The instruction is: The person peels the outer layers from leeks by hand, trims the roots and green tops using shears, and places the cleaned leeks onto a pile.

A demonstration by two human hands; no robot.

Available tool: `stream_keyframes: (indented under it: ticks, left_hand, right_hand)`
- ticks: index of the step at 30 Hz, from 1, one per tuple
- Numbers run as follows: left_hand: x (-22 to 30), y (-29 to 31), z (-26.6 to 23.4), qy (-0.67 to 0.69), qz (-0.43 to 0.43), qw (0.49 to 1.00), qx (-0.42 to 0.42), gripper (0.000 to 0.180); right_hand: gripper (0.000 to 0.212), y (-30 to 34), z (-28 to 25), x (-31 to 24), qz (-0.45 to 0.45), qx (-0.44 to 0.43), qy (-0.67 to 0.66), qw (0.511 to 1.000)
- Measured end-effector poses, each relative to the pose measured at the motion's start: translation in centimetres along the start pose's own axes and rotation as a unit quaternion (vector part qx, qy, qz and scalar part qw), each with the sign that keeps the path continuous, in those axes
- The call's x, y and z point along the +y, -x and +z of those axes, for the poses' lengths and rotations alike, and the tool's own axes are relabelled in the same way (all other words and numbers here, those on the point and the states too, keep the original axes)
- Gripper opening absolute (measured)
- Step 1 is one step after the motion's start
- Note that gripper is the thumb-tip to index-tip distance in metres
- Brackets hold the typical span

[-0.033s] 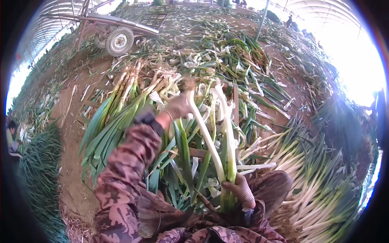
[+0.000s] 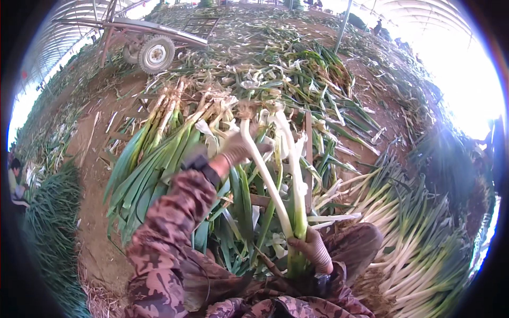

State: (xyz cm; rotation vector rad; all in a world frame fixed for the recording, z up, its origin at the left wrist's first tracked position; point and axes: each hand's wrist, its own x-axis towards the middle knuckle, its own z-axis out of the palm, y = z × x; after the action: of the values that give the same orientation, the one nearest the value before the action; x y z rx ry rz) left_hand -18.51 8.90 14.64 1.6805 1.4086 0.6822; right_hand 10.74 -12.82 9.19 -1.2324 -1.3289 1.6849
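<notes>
Leeks (image 2: 151,164) lie left and right, cart (image 2: 154,34) beyond.

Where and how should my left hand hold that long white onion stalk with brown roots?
The long white onion stalk with brown roots is probably best gripped just below those roots, from the left. It leans that way, root end up; your right hand is at its lower end, and a thicker white-and-green stalk crowds its right side.

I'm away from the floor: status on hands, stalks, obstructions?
Right hand closed around pale stalks. Left hand blurred beside a stalk's upper part, grip unclear. Loose leaves lie around; nothing visibly blocking.
</notes>
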Motion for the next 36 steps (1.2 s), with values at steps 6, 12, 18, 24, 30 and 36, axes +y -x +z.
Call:
stream_keyframes:
  ticks: [6, 12, 18, 24, 30, 36]
  left_hand:
    - [0.8, 1.4, 7.0, 0.309, 0.034, 0.951, 0.005, 0.051]
    - [-0.5, 1.3, 6.1, 0.431, -0.003, 0.900, -0.059, 0.020]
    - [-10.2, -2.6, 3.1, 0.449, 0.171, 0.857, 0.187, 0.008]
    - [-4.0, -1.7, -5.8, -0.282, -0.067, 0.930, 0.226, 0.022]
    - [-7.3, -0.1, -2.3, 0.272, -0.027, 0.962, 0.012, 0.026]
    - [-11.6, -2.1, -3.6, 0.560, -0.015, 0.803, 0.203, 0.024]
  right_hand:
    - [0.046, 0.8, 1.1, 0.0, 0.007, -0.030, 0.032, 0.999]
    - [0.053, 1.2, -1.5, 1.5, 0.045, -0.078, -0.035, 0.995]
    - [0.060, 1.9, -0.6, 1.2, 0.055, -0.155, -0.081, 0.983]
    - [0.066, 2.9, -2.0, 1.2, 0.054, -0.088, -0.087, 0.991]
    - [0.063, 2.7, -1.9, 1.1, 0.065, -0.120, -0.057, 0.989]
    - [0.058, 3.0, -1.1, 0.8, 0.095, -0.125, -0.085, 0.984]
